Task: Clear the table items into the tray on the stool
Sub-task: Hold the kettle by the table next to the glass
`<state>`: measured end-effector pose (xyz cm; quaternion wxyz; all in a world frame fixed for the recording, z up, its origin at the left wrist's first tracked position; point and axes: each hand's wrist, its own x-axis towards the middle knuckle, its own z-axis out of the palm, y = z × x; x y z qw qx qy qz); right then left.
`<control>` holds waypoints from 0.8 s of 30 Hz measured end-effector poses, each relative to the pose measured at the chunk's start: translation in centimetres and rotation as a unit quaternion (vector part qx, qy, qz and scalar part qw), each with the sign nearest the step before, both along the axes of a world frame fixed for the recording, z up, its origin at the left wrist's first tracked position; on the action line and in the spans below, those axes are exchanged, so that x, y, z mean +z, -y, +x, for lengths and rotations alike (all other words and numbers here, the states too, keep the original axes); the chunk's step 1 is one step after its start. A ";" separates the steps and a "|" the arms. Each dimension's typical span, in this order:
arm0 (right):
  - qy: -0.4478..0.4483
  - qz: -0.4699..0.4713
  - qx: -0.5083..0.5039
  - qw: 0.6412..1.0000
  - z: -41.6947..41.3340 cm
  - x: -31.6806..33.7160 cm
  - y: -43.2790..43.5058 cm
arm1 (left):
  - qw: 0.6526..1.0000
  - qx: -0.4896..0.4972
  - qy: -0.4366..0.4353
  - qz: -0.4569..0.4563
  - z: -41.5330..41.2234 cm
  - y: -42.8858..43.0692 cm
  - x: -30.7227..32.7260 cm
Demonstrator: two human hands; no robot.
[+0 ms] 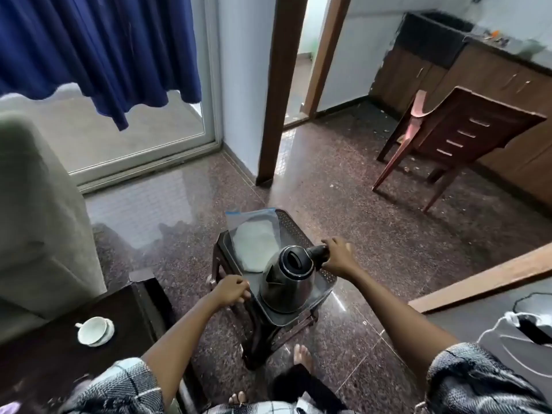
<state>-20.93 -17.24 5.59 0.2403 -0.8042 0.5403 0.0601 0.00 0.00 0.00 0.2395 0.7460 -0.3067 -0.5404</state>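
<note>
Checked sleeves [119, 386] nearest; left hand [231, 291] curls round the left rim of the dark rectangular tray [298, 319] on the brown plastic stool [295, 231]; right hand [339, 258] grips the handle of the dark steel kettle [288, 279], which stands upright in the tray; white cup and saucer [94, 330] sit on the dark table [44, 363].

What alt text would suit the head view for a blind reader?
A person's right hand grips the handle of a dark kettle on a tray atop a stool, while the left hand holds the tray's edge. A clear bag lies in the tray behind the kettle. A cup on a saucer sits on the dark table at lower left.
</note>
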 end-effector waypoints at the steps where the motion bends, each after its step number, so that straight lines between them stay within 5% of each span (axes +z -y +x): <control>1: -0.018 0.009 0.027 0.999 0.1 -0.2 0.9 | 1.000 -0.002 0.004 0.000 -0.2 0.5 -0.4; 10: -0.099 0.193 0.193 0.957 2.2 -2.2 7.5 | 0.999 0.000 0.037 0.017 -3.1 3.7 -0.5; 15: -0.141 0.183 0.300 0.925 2.7 -3.5 9.1 | 0.996 0.077 0.043 0.019 -4.9 4.6 -1.4; 24: -0.033 0.190 0.329 0.924 1.6 -4.5 9.9 | 0.969 0.223 0.091 0.056 -7.2 5.6 -0.8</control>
